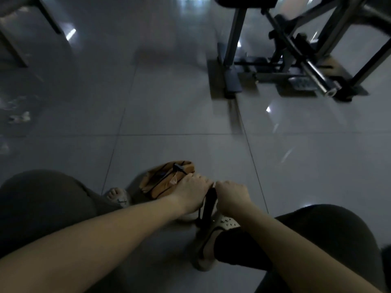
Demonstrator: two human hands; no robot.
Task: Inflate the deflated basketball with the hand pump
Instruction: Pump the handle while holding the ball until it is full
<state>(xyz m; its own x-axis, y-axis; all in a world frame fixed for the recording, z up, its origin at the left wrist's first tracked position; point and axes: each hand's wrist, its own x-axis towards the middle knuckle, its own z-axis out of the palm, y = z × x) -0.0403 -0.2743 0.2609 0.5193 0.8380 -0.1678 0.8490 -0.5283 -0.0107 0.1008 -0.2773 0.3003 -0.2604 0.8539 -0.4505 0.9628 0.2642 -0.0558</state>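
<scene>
A flattened orange basketball point(160, 182) with black seams lies on the tiled floor between my feet. A thin black hose point(179, 169) with a fitting lies across its top. Just right of the ball stands the hand pump, a dark upright barrel point(208, 205). My left hand point(191, 192) and my right hand point(231, 196) are side by side on top of the barrel, both closed around the pump handle, which they hide. The pump's foot is hidden behind my right shoe.
My left foot point(117, 195) and my right foot in a pale perforated shoe point(213, 237) flank the ball and pump. A metal exercise machine point(285, 60) stands at the back right. A dark furniture leg point(48, 15) is at the back left.
</scene>
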